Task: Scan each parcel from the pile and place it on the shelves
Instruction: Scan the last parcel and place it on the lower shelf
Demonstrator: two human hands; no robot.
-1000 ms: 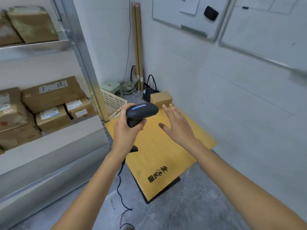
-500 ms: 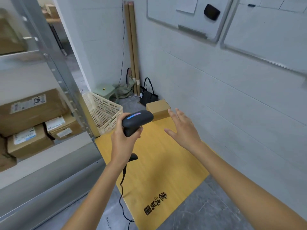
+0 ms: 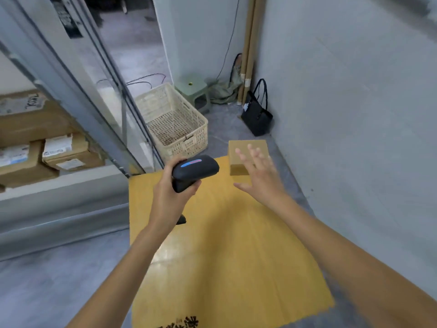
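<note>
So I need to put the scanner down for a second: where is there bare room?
The yellow board is bare from the left hand and its scanner down to the printed mark. Its far corner holds the parcel, with the right hand open over it. The basket looks empty. The shelf is packed with parcels.

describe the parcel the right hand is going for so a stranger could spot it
Find the yellow wooden table beside the grey wall. On its far corner sits one small plain cardboard parcel, just beyond the open right hand. Unlike the shelf boxes, it shows no white label and sits alone.
</note>
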